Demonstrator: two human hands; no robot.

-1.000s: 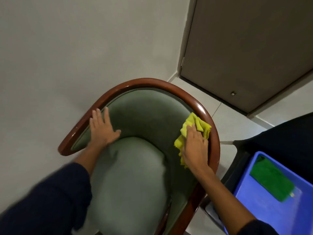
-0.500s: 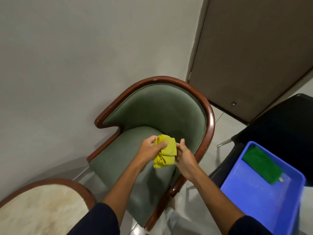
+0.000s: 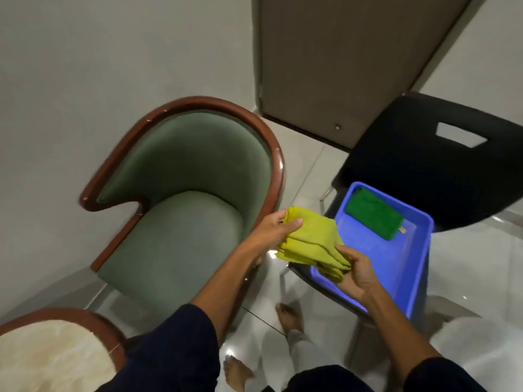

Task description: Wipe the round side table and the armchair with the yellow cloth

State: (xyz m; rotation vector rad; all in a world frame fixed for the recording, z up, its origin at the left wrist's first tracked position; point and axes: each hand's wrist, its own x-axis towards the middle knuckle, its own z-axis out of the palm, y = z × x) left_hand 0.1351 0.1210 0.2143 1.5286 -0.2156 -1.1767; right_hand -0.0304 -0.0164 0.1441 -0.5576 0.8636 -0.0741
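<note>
Over the near-left corner of the blue tub [image 3: 407, 267], I hold the folded yellow cloth [image 3: 311, 244] between both hands. Left hand [image 3: 273, 230] pinches its far end, right hand [image 3: 358, 274] its near end. Its long axis runs left to right, and the armchair [image 3: 181, 210] lies to my left, nearer that hand.

round side table [image 3: 53, 355] cut off at bottom-left corner, blue tray [image 3: 407, 267] near edge hidden behind right forearm, feet blurred
</note>
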